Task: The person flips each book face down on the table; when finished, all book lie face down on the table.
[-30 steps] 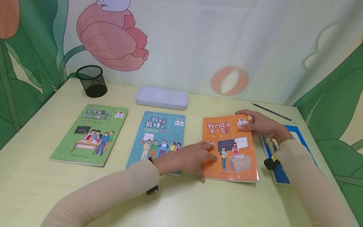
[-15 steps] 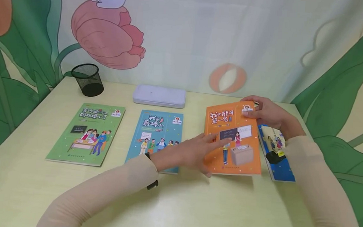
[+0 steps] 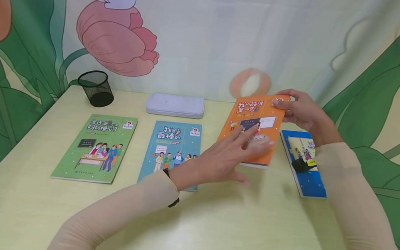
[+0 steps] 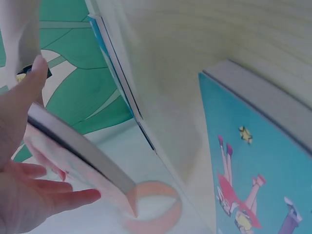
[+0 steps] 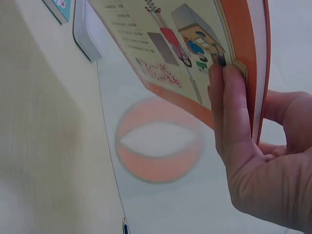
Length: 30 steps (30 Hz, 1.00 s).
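Observation:
An orange book (image 3: 246, 112) is held up over the table, tilted, with its cover toward the head camera. My right hand (image 3: 300, 112) grips its upper right corner, thumb on the cover. In the right wrist view, the fingers (image 5: 236, 107) of that hand lie along the back cover of the orange book (image 5: 195, 48). My left hand (image 3: 226, 154) is spread in front of the lower part of the cover, fingers extended and hiding some of its picture. From the left wrist view, the left hand (image 4: 29, 195) shows straight fingers beside the book's lower edge (image 4: 83, 146).
A green book (image 3: 95, 148) and a teal book (image 3: 170, 150) lie flat at left and centre. A blue book (image 3: 309, 183) lies under the right forearm. Behind them stand a black mesh pen holder (image 3: 96, 88) and a pale pencil case (image 3: 175, 106). A pencil (image 5: 125, 225) lies near the back edge.
The orange book has risen off the table and moved back, tilting as the right hand lifted it. The left hand has followed, its fingers now in front of the cover.

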Available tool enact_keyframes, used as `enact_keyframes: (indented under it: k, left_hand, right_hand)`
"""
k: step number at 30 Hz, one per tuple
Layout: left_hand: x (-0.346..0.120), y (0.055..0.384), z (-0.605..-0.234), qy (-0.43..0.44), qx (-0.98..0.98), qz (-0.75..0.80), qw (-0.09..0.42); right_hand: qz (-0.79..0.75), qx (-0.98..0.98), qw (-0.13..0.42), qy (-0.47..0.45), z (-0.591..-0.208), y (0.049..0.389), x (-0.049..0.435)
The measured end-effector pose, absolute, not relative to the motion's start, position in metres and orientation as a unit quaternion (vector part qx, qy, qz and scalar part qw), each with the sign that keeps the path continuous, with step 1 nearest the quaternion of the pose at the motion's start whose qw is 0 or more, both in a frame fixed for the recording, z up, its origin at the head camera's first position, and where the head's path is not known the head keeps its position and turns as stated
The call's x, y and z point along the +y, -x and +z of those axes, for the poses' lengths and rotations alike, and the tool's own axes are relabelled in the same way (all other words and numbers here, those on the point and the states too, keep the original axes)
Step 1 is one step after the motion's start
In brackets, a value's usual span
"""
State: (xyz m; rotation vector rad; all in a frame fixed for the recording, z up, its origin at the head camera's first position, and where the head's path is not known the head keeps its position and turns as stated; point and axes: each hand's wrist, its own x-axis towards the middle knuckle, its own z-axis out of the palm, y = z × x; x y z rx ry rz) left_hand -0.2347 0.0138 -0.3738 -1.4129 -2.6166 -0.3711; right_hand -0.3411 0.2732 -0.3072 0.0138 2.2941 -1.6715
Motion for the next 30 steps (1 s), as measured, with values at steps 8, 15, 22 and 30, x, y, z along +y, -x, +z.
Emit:
enact_keyframes:
  k: [8, 15, 22, 30]
  left_hand:
    - [0.023, 0.243, -0.378, 0.496, -0.847, -0.090, 0.169]
    - [0.026, 0.249, -0.384, 0.481, -0.848, -0.108, 0.195]
    - [0.022, 0.249, -0.383, 0.483, -0.843, -0.140, 0.191]
    - [0.016, 0.248, -0.373, 0.456, -0.864, -0.142, 0.160]
  right_hand:
    - [-0.621, 0.770, 0.149, -0.023, -0.307, 0.339, 0.272]
    - [-0.611, 0.780, 0.131, -0.034, -0.310, 0.340, 0.270]
    - [-0.565, 0.816, 0.119, -0.029, -0.309, 0.340, 0.269]
    - [-0.536, 0.836, 0.117, -0.026, -0.307, 0.343, 0.270]
